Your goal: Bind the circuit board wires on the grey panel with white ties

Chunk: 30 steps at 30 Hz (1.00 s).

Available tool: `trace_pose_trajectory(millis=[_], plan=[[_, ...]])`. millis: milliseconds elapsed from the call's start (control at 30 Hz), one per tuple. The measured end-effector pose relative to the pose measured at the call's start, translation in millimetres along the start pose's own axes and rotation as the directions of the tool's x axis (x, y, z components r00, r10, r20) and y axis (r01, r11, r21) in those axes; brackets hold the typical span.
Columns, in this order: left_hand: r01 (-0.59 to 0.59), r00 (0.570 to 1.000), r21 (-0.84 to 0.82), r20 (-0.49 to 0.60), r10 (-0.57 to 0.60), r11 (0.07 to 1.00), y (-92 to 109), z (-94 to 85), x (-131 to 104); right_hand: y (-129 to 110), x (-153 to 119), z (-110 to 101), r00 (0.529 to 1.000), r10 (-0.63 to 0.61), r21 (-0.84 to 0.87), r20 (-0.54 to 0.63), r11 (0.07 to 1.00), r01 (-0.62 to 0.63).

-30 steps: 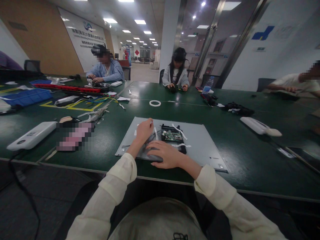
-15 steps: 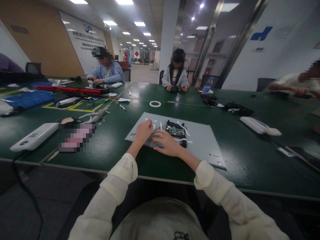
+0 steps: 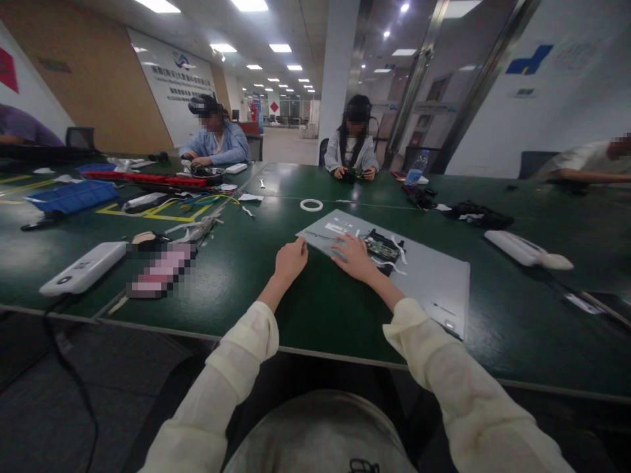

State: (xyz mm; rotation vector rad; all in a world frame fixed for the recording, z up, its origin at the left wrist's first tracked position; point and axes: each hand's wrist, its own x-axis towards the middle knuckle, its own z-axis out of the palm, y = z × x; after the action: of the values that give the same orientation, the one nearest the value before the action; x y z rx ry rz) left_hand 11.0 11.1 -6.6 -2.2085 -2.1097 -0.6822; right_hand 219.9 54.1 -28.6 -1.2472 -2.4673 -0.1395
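A flat grey panel (image 3: 426,276) lies at an angle on the table in front of me. Mounted near its middle is a green circuit board (image 3: 383,246) in a black frame, with white ribbon strips beside it. My right hand (image 3: 355,258) rests on the panel left of the board, fingers spread and palm down. Just at the panel's left corner is my left hand (image 3: 292,260), its fingers closed in a pinch. Whatever it may hold is hidden by the fingers.
A white ring of tape (image 3: 311,205) lies beyond the panel. To the left are a white power bank (image 3: 85,268), a pink phone-like item (image 3: 162,269), loose wires (image 3: 200,231) and a blue tray (image 3: 73,197). Another white device (image 3: 515,247) lies right. Several people sit around the table.
The panel has turned and shifted right and away, its near left edge swinging outward. My right hand has moved right with it; my left hand is now at its left corner, no longer over it.
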Motion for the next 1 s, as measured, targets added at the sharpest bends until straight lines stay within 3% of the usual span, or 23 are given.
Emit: trace_pose_trajectory(millis=[200, 533, 667, 1000], plan=[[-0.048, 0.998, -0.068, 0.030, 0.051, 0.997, -3, 4.1, 0, 43, 5, 7, 0.965, 0.262, -0.105, 0.001, 0.960, -0.260], [-0.061, 0.995, -0.165, 0.069, 0.073, 0.984, -2, 5.7, -4, 119, -10, 8, 0.818, 0.566, -0.179, -0.101, 0.799, -0.574], [-0.077, 0.992, -0.208, 0.082, 0.096, 0.975, -3, 6.2, -5, 140, -20, 2, 0.786, 0.605, -0.229, -0.127, 0.753, -0.617], [-0.064, 0.985, -0.242, 0.139, 0.100, 0.968, -3, 6.1, -5, 163, -42, -10, 0.770, 0.591, -0.304, -0.240, 0.708, -0.638]])
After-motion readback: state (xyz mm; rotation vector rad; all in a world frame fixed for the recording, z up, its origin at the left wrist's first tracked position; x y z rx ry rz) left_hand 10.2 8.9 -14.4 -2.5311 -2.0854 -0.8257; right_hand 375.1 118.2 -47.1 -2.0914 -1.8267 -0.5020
